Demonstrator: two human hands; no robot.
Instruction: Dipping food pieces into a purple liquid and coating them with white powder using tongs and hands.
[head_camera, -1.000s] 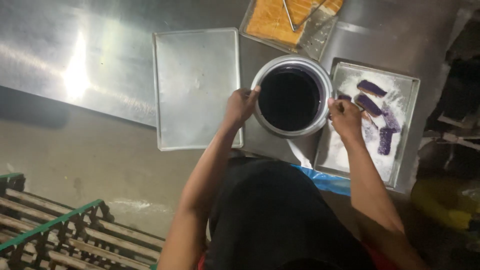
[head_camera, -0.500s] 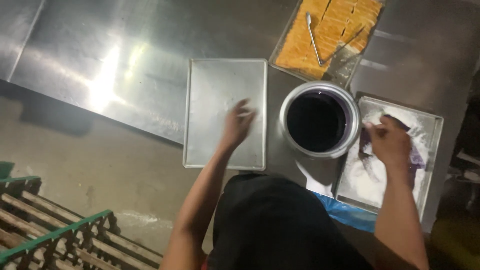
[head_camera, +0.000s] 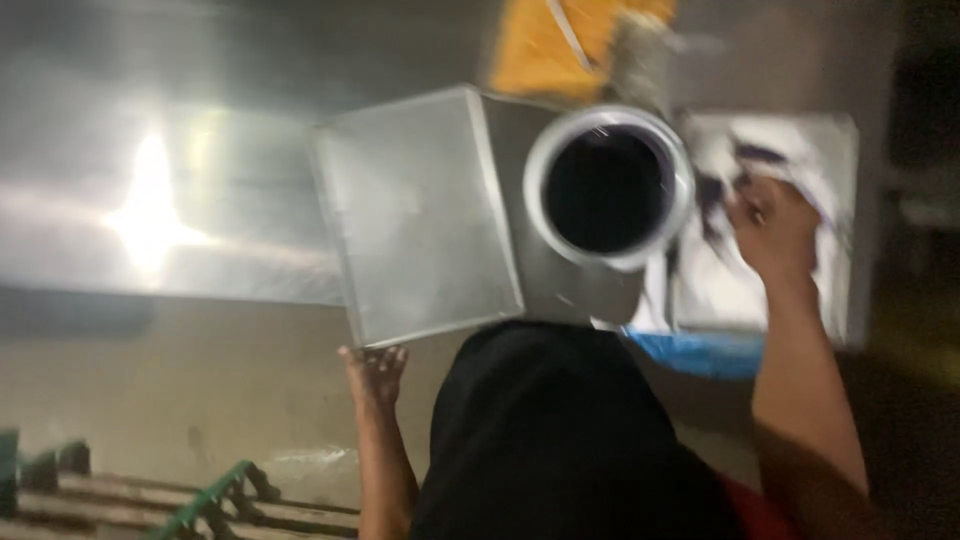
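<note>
Presently, these are the lines we read off the blurred head view.

Left hand: our left hand (head_camera: 373, 368) sits at the near corner of the empty metal tray (head_camera: 415, 215). We see it just under the tray's front edge, fingers curled, but the blur keeps us from telling whether the grip is pinching the rim or only touching it.

Right hand: our right hand (head_camera: 772, 228) is over the floured tray (head_camera: 835, 160) on the right. Its fingers look drawn together as if around a piece, yet we cannot tell what, if anything, the grip holds.

Empty metal tray: it lies on the steel desk (head_camera: 150, 130), left of the bowl, turned at an angle, with its near corner reaching the desk's front edge. We judge that it sits there as a bare landing place within easy reach of the left hand.

Bowl: the round white bowl (head_camera: 540, 215) of dark liquid stands between the two trays, touching or overlapping the empty one's right edge. We think the middle spot lets either hand reach it.

Floured tray: white powder and a few dark purple pieces (head_camera: 762, 155) show near the right hand.

Far tray: an orange slab (head_camera: 535, 55) with a metal tool (head_camera: 573, 30) across it lies beyond the bowl, out of the way of both hands.

Below the desk: a green crate frame (head_camera: 205, 495) stands on the floor.
</note>
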